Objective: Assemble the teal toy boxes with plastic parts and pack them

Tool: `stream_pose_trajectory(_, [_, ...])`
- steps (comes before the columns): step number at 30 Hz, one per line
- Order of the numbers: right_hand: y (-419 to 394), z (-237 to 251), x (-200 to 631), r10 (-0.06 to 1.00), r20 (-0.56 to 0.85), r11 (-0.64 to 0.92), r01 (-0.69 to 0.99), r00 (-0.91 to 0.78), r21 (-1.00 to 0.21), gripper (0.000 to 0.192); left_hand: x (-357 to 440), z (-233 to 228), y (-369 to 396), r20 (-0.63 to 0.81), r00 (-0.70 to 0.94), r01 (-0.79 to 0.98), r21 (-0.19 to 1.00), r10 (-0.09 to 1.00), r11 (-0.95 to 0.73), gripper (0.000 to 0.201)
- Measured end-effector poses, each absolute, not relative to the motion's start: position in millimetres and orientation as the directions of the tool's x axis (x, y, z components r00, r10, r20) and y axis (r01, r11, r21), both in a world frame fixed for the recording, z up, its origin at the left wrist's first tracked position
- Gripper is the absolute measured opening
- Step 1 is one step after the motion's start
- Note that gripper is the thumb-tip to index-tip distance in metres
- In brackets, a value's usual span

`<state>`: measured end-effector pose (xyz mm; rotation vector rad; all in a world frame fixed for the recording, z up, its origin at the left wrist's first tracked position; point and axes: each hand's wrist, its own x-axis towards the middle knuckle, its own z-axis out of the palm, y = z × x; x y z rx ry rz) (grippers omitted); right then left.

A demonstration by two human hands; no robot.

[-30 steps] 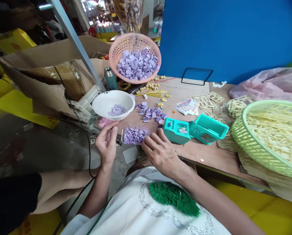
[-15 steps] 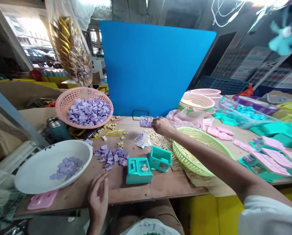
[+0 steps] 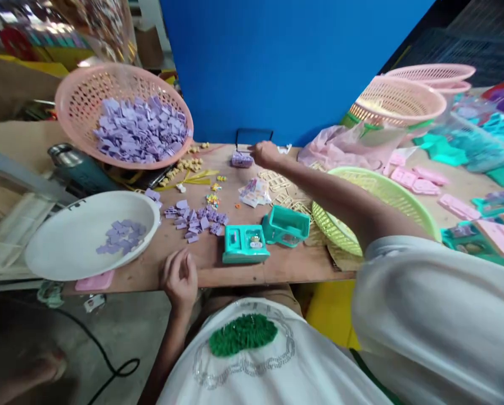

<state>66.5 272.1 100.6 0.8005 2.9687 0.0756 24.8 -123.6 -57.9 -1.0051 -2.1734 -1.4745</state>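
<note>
My right hand (image 3: 266,154) is stretched to the back of the table, its fingers closed on the right edge of a small clear box (image 3: 241,160) with purple bits in it. Behind that box is a thin black wire stand (image 3: 254,135). My left hand (image 3: 180,278) rests at the table's front edge with its fingers curled in, and no object shows in it. Beside it lie a teal toy case (image 3: 246,244) with a small figure in its front, and an open teal shell (image 3: 286,226). Loose purple plastic pieces (image 3: 197,220) are heaped left of these.
A white bowl (image 3: 62,242) and a pink basket (image 3: 125,70) hold purple pieces at left, near a steel flask (image 3: 81,169). Cream frames (image 3: 275,181) and a green basket (image 3: 431,225) lie right. A blue board (image 3: 277,67) stands behind.
The view has tilted down. My right hand has shifted the small clear box a little left and nearer. My left hand's fingers have curled in more.
</note>
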Motion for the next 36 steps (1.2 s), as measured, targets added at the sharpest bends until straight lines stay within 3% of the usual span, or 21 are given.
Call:
stream_pose_trajectory(3, [256,114,97,0.52,0.121,0.854,0.514,-0.845,-0.081,0.048,23,-55,-126,0.542,-0.745,0.643,0.739,0.388,0.203,0.026])
stream_pose_trajectory(8, [177,129,188,0.386,0.346,0.901,0.269,-0.855,-0.339,0.038,29,-37,-123,0.487,-0.761,0.56,0.826,0.428,0.056,0.028])
stream_pose_trajectory(11, [132,112,228,0.297,0.433,0.913,0.12,-0.851,-0.39,0.032,40,-17,-110,0.529,-0.64,0.623,0.782,0.557,-0.026,0.032])
stream_pose_trajectory(14, [108,92,244,0.242,0.513,0.925,0.038,-0.824,-0.377,0.026,44,-3,-100,0.554,-0.526,0.667,0.74,0.646,-0.091,0.049])
stream_pose_trajectory(16, [99,87,245,0.236,0.543,0.925,0.015,-0.806,-0.38,0.026,40,-2,-100,0.551,-0.55,0.663,0.745,0.628,-0.072,0.051])
stream_pose_trajectory(21, [93,106,215,0.179,0.543,0.869,-0.127,-0.82,-0.478,0.023,22,-27,-117,0.47,-0.771,0.536,0.844,0.429,0.038,0.035])
stream_pose_trajectory(26, [117,120,118,0.106,0.48,0.815,-0.201,-0.871,-0.544,0.023,16,-50,-124,0.488,-0.785,0.559,0.824,0.381,0.094,0.034])
stream_pose_trajectory(28, [134,114,74,0.161,0.431,0.804,-0.136,-0.888,-0.58,0.019,16,-52,-125,0.51,-0.777,0.587,0.799,0.369,0.131,0.031])
stream_pose_trajectory(31, [159,103,22,0.326,0.38,0.661,-0.079,-0.865,-0.746,0.019,18,-50,-126,0.546,-0.753,0.626,0.767,0.368,0.144,0.026])
stream_pose_trajectory(34, [177,107,-16,0.467,0.356,0.465,-0.117,-0.81,-0.877,0.032,24,-48,-126,0.607,-0.702,0.692,0.705,0.373,0.154,0.025])
stream_pose_trajectory(36, [185,118,-40,0.486,0.397,0.438,-0.176,-0.779,-0.882,0.035,27,-49,-123,0.667,-0.651,0.753,0.629,0.363,0.196,0.026])
